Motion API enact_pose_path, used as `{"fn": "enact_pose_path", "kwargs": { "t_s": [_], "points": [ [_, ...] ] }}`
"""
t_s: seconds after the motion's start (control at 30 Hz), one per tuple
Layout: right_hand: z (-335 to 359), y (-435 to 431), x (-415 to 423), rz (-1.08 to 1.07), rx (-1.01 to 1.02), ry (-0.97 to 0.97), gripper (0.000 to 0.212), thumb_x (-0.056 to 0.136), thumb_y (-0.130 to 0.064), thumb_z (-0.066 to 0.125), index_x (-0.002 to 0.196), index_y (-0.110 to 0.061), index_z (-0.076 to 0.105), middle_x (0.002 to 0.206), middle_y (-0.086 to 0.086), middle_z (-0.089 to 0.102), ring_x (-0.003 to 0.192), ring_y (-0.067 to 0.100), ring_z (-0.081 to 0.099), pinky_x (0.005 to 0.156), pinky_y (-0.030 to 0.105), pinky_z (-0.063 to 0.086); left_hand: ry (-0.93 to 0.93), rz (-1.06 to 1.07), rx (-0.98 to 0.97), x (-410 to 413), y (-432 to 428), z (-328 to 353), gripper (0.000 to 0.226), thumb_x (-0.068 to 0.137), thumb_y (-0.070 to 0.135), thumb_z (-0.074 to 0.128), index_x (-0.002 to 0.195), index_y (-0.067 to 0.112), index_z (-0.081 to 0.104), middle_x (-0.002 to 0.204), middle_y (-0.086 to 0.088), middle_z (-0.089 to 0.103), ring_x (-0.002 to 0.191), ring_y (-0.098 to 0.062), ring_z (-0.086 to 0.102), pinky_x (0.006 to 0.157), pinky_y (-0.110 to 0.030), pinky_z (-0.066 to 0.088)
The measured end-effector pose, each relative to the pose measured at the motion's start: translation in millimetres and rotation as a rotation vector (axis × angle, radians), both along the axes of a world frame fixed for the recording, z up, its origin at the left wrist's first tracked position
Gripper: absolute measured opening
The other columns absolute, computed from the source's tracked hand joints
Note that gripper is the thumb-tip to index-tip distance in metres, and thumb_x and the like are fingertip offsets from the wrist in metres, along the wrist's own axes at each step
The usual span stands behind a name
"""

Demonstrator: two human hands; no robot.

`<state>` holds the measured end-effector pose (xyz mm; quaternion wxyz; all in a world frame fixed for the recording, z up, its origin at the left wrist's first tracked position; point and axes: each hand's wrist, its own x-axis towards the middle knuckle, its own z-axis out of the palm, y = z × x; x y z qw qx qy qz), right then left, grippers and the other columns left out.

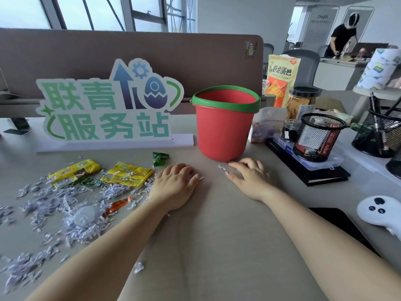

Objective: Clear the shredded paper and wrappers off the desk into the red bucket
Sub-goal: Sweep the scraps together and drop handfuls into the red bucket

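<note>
My left fingers (184, 168) curl over paper shreds (191, 177), my right fingers (242, 164) lie spread on the counter (217, 216) by the red bucket (223, 127)

Pile of shredded paper (54, 203) runs off frame at L edge. L hand (173, 185) covers some shreds; grip vs press unclear. red bucket (224, 127): bottom inside not visible. yellow wrappers (128, 173): print too small to read. white controller (377, 211) clipped at R edge.
</note>
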<state>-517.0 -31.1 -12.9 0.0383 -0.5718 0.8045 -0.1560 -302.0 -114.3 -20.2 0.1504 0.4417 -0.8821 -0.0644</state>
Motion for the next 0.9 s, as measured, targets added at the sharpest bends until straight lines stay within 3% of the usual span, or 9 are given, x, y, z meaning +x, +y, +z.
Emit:
{"fn": "enact_pose_path", "kwargs": {
  "t_s": [0.17,0.43,0.73,0.83,0.9],
  "points": [
    [-2,3,0,-0.003,-0.079,-0.065,0.045,0.086,-0.057,0.045,0.126,-0.038,0.046,0.133,-0.004,0.042,0.128,0.023,0.031,0.105,0.036,0.03,-0.008,0.0,-0.007,1,0,-2,0.049,0.09,0.061,0.023,0.127,0.036,0.044,0.143,0.009,0.039,0.136,-0.018,0.03,0.112,-0.034,0.023],
    [-3,-5,-2,-0.045,0.044,0.019,0.056,0.085,-0.066,0.032,0.134,-0.04,0.037,0.14,-0.005,0.033,0.131,0.024,0.025,0.103,0.041,0.026,-0.007,0.001,-0.018,0,-2,-4,0.046,0.09,0.061,0.024,0.123,0.036,0.044,0.139,0.01,0.042,0.134,-0.018,0.032,0.11,-0.035,0.024],
    [-4,4,0,-0.008,-0.017,-0.038,0.047,0.084,-0.062,0.04,0.126,-0.04,0.044,0.137,-0.004,0.037,0.13,0.024,0.027,0.107,0.038,0.027,-0.019,0.004,-0.014,0,-2,-3,0.046,0.09,0.06,0.025,0.125,0.036,0.043,0.14,0.009,0.041,0.135,-0.019,0.032,0.11,-0.035,0.024],
    [-5,7,1,0.032,-0.083,-0.046,0.04,0.084,-0.057,0.047,0.118,-0.036,0.051,0.13,-0.004,0.041,0.126,0.023,0.033,0.105,0.034,0.031,-0.021,0.001,-0.012,1,-2,-2,0.047,0.091,0.06,0.025,0.126,0.036,0.043,0.141,0.008,0.041,0.135,-0.019,0.031,0.11,-0.036,0.024],
    [-6,5,-1,0.01,-0.115,-0.065,0.046,0.084,-0.055,0.048,0.123,-0.03,0.047,0.138,-0.003,0.038,0.13,0.025,0.032,0.106,0.035,0.03,-0.026,0.0,-0.014,1,-2,-3,0.047,0.09,0.061,0.025,0.126,0.036,0.043,0.141,0.009,0.04,0.135,-0.019,0.031,0.111,-0.036,0.024]
  ]
}}
